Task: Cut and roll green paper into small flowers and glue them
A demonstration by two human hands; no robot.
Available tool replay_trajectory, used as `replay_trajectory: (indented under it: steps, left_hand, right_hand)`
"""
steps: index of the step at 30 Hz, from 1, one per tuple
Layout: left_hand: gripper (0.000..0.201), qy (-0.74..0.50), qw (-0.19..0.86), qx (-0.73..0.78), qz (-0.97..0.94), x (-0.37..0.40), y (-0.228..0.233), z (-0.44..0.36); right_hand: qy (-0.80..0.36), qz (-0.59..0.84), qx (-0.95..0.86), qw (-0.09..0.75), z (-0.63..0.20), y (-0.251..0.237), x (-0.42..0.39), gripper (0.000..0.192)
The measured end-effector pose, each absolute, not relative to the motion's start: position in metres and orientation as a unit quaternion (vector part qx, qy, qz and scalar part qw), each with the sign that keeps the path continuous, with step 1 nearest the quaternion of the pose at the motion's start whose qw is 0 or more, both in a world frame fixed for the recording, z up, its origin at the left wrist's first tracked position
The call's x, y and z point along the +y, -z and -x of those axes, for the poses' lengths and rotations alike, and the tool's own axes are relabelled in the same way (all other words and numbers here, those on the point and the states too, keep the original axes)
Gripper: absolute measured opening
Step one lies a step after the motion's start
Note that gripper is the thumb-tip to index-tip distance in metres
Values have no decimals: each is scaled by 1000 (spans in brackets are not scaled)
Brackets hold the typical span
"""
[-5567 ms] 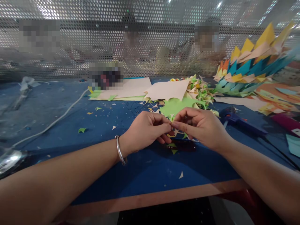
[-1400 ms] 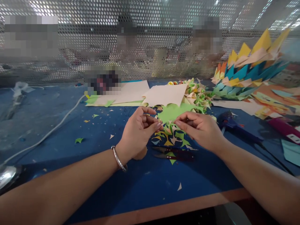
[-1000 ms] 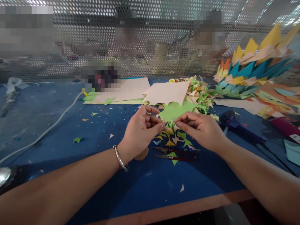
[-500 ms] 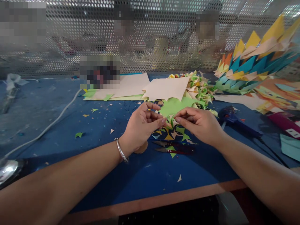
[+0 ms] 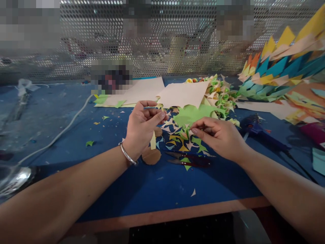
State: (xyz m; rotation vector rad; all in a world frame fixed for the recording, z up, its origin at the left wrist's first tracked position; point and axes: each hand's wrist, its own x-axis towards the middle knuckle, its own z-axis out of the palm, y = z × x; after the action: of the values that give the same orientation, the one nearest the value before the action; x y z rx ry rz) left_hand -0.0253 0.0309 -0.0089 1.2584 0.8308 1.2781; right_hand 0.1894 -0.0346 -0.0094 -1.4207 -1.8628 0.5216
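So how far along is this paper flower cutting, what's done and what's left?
Done: a pile of curled paper flowers behind. In hand: the right hand pinches a small green-and-cream piece; the left hand is lifted beside it. Left: uncut cream sheets and green paper.

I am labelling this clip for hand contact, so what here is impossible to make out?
- Head view: what the right hand pinches; its fingertips hide it among the cut paper scraps.
- Whether the pale yellow paper strip is gripped by the left hand; the palm covers its top.
- The stacked pointed paper pieces, cut off by the right edge.
- Anything behind the perforated metal screen: blurred.
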Motion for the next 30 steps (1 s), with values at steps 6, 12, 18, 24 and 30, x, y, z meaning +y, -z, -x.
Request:
replay_trajectory:
  steps: [6,12,18,24,30]
  left_hand:
    - [30,-555,539,349,-529,36,7,30]
    - [30,-580,497,349,-543,47,7,36]
    - [32,-567,537,361,-509,51,5,40]
    - [31,-551,578,380,-466,54,-3,39]
    - [24,-571,554,344,-498,51,-39,28]
  right_hand:
    - [-163,557,-727,366,-189,8,-35,20]
    - [-96,542,-759,347,-186,-8,-38,16]
    - [-118,559,-759,313,-201,-29,-28,15]
    - [-145,583,-717,353,-221,-21,-16,17]
    - [-173,600,-707,333,-239,-11,-12,24]
